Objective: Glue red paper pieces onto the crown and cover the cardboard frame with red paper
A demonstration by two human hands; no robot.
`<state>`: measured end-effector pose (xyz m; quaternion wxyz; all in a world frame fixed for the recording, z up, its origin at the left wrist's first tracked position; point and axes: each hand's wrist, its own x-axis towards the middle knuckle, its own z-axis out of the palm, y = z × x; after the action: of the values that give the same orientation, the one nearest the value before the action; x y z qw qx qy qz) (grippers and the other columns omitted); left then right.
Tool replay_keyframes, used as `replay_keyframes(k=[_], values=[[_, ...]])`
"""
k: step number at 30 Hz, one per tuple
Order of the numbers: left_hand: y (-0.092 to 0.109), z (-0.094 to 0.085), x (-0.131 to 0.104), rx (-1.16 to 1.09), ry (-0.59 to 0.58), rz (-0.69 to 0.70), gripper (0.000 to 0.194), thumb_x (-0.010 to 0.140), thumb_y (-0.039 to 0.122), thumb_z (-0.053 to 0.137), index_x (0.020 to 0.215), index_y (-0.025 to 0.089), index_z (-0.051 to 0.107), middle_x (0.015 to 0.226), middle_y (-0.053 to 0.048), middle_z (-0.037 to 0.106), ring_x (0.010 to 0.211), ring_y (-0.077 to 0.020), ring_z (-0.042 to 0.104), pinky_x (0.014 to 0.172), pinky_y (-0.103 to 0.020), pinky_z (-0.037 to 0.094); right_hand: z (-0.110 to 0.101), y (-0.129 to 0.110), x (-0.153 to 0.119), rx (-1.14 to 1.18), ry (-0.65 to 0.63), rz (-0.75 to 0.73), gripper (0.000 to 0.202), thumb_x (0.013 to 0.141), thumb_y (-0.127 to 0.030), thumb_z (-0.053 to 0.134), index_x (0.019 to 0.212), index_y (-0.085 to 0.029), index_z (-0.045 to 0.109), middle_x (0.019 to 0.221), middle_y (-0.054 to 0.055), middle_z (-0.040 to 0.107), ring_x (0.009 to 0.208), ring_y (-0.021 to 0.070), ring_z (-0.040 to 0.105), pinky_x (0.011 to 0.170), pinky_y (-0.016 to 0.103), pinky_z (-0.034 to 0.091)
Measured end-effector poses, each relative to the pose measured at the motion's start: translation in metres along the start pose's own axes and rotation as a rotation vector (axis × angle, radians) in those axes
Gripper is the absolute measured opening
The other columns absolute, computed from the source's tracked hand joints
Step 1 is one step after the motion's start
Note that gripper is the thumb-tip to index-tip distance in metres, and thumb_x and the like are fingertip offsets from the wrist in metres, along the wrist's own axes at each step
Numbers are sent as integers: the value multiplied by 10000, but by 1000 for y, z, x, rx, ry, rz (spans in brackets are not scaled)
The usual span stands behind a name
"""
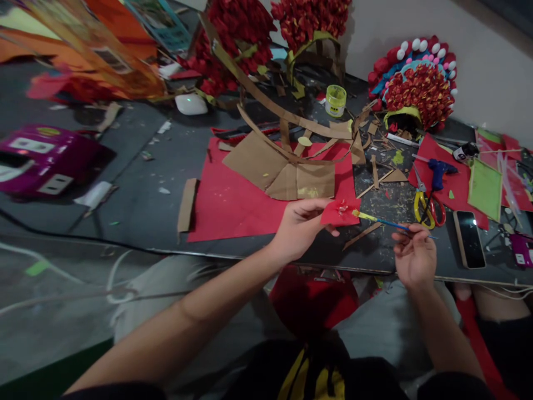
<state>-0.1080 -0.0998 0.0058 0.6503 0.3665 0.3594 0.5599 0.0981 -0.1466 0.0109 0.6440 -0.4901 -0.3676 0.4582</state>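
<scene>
My left hand pinches a small piece of red paper above the table's front edge, with a shiny glue-like patch in its middle. Between the fingers of my right hand is a thin blue paintbrush, pointing left. Its yellow-smeared tip is at the right part of the red piece; whether it touches cannot be made out. Behind my hands, a folded brown cardboard shape with curved strips lies over a large red sheet.
Right of my hands are yellow-handled scissors, a blue glue gun and a phone. An open yellow paint jar stands farther back. Red-petalled headpieces line the wall. A purple power strip lies left.
</scene>
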Motion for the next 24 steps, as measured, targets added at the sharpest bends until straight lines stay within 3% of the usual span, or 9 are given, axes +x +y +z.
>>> replay_keyframes(k=[7,18,24], values=[[4,0,-5,26,-41,-37,414,510,508,864,566,158,650,620,-26,685,415,-97,550,415,-224,514,-1,4,0,-22,-22,58,323,733,-537,707,766,-223,638,731,-17,742,580,124,707,350,134,436],[11,3,-8,31,-82,-83,445,492,547,859,607,158,674,574,-24,669,434,-128,591,427,-233,515,1,4,-1,-60,-1,63,348,719,-558,708,744,-219,632,692,-20,729,542,126,698,339,135,421],[9,0,-9,89,-90,-74,389,533,496,860,667,164,708,732,-49,714,592,-156,654,513,-240,544,1,3,-2,-69,-24,56,324,738,-544,699,760,-226,640,717,-16,737,578,128,711,355,132,443]])
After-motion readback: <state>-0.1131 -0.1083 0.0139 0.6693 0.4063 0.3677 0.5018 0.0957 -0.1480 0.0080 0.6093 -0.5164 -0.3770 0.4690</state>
